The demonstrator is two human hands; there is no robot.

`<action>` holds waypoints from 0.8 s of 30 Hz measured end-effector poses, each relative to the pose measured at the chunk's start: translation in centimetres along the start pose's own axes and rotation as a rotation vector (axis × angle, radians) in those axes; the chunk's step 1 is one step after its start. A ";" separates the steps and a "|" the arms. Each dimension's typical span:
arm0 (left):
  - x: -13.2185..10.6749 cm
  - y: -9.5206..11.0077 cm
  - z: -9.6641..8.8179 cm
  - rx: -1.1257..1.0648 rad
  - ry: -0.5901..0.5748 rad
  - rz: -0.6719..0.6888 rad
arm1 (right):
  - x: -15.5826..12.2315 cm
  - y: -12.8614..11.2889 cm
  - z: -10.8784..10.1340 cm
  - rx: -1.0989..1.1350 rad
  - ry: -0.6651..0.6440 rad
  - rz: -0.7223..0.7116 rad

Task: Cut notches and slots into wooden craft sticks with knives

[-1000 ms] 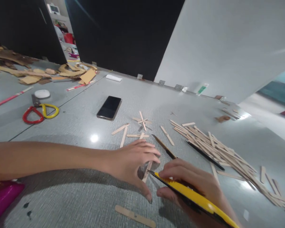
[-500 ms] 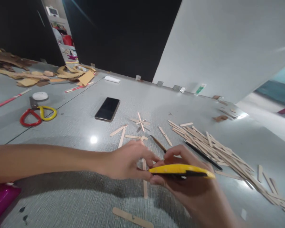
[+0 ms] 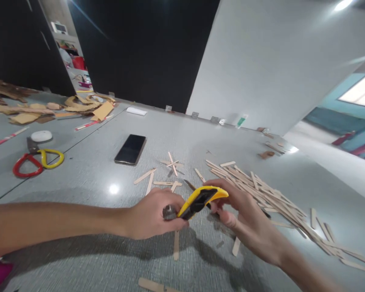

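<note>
My left hand (image 3: 155,213) is closed around a pliers-like hand tool (image 3: 200,200) with yellow and black handles. A dark metal end pokes out beside the left thumb, and the handles point up to the right. My right hand (image 3: 246,219) is beside those handles, fingers loosely bent and apart, seemingly holding nothing. Beneath the hands lie a wooden craft stick (image 3: 176,247) and another craft stick (image 3: 236,245), partly hidden. A notched craft stick (image 3: 152,284) is at the bottom edge. Beyond the hands stands a small star of crossed sticks (image 3: 172,163).
A heap of craft sticks (image 3: 270,194) spreads to the right. A black phone (image 3: 130,149) lies behind the left hand; scissors (image 3: 38,160) with red and yellow handles lie left. Brown scraps (image 3: 88,105) are piled at the back left, near a black panel (image 3: 140,52).
The tool has turned so its handles tilt up, and its metal end now shows at my left hand. My right hand has let go of it and moved slightly right. The view has shifted.
</note>
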State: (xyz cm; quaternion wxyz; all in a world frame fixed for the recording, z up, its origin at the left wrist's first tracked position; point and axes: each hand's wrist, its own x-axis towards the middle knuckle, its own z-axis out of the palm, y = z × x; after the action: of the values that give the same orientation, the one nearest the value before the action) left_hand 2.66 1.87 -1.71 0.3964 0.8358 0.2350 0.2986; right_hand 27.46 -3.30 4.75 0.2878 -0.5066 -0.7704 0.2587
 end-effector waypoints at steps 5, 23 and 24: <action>0.0 1.0 -0.1 -0.057 -0.011 -0.020 | -0.1 -1.9 2.5 0.015 0.108 -0.064; 0.6 3.0 -0.3 -0.195 -0.042 -0.066 | 2.3 0.8 0.3 0.168 0.225 0.112; 0.7 3.1 -0.3 -0.235 -0.050 -0.077 | 2.9 -0.1 -0.3 0.256 0.264 0.098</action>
State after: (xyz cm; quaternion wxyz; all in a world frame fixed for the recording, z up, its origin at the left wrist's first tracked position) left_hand 3.40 0.64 1.15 0.5084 0.7811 0.2202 0.2878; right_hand 26.65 -0.65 5.57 0.4358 -0.5323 -0.6611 0.2996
